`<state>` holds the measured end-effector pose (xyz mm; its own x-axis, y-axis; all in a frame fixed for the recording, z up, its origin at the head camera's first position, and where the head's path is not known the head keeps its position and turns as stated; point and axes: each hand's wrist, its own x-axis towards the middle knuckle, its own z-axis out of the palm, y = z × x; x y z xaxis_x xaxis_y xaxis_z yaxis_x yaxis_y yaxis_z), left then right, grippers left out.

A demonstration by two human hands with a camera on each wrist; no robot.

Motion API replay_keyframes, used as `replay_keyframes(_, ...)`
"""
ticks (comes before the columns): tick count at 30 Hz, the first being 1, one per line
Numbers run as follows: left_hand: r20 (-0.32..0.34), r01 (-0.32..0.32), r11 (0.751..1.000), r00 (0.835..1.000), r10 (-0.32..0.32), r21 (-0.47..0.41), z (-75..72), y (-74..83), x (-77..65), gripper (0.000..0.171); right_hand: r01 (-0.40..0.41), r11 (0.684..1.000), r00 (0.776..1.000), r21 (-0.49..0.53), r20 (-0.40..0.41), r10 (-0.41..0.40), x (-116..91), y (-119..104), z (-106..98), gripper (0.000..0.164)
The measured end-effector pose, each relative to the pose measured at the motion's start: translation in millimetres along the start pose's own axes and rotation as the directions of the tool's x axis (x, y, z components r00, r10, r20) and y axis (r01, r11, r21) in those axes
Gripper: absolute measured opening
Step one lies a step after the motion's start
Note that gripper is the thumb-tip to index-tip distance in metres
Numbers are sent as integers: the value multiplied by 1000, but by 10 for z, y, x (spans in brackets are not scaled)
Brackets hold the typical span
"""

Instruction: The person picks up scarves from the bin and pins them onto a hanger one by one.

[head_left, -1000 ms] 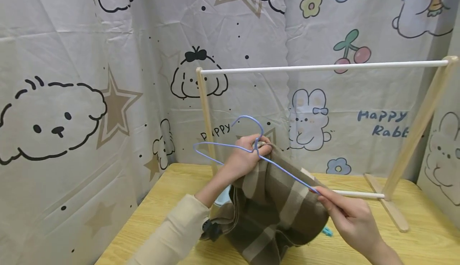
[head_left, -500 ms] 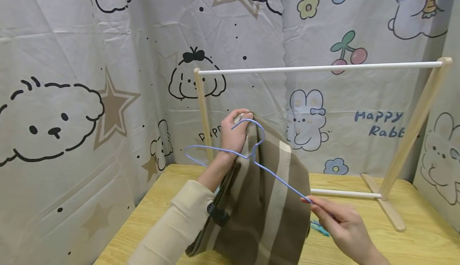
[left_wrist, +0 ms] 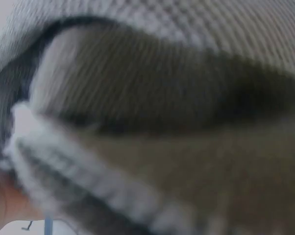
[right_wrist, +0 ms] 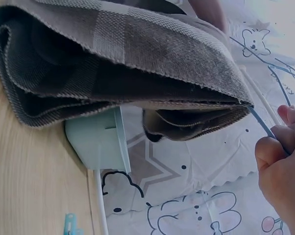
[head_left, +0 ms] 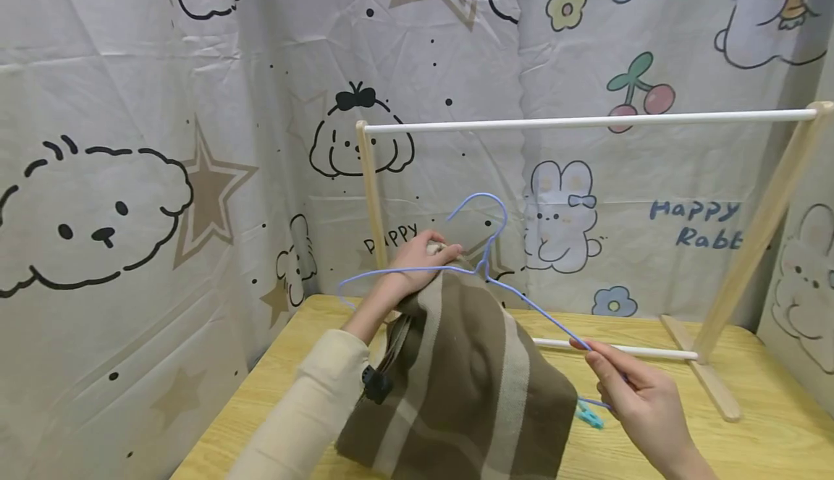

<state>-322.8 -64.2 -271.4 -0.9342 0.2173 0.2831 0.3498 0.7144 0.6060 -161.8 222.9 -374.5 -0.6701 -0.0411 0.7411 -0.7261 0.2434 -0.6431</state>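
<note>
I have the right hand (head_left: 638,384) gripping the blue hanger (head_left: 485,263) at its four-o'clock corner and the left hand (head_left: 417,259) pinching the gathered top of the checked cloth (head_left: 472,371). I'd brace the hanger and draw the cloth evenly over its lower bar (head_left: 596,402) (a hurried pull may bunch it). The cloth hangs towards six o'clock above the bench (head_left: 775,436), brown with pale bands, loosely folded.

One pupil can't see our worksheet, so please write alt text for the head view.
A left hand grips a pale-striped brown cloth while the right hand holds a blue hanger by one end; behind them, a rack stands on a table.
</note>
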Motion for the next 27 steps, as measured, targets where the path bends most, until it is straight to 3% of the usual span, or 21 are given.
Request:
replay_keyframes(3,80,21,997,996,-26,68,-54,-74,-33,55,-8,1000,1000,-21,-12,7,21,0,-30,28)
replay_keyframes(6,133,-23,995,991,10,95,-94,-137,-92,52,4,999,1000,-32,-30,-5,29,23,-45,28)
replay_keyframes(11,136,-121,988,985,107,92,-102,-221,-217,35,44,999,997,7,-63,-44,27,65,-43,30)
replay_keyframes(17,171,-117,990,980,102,80,-103,-234,-405,27,12,1000,996,3,-88,-12,17,91,-57,28)
replay_keyframes(20,158,-230,959,966,204,169,-96,-195,-482,26,30,999,996,36,-91,-26,20,91,-53,28)
replay_keyframes(22,177,-333,917,938,299,221,-86,-143,-540,28,30,999,995,25,-91,-28,25,83,-49,27)
replay_keyframes(23,203,-396,887,913,354,236,-76,-110,-572,29,31,999,995,14,-94,-30,29,78,-47,27)
replay_keyframes(25,280,-525,813,844,458,253,-47,-29,-645,33,5,1000,995,-26,-102,-7,43,62,-43,26)
replay_keyframes(27,369,-630,734,765,529,254,-5,50,-720,41,-4,999,995,-46,-102,-1,58,53,-39,25)
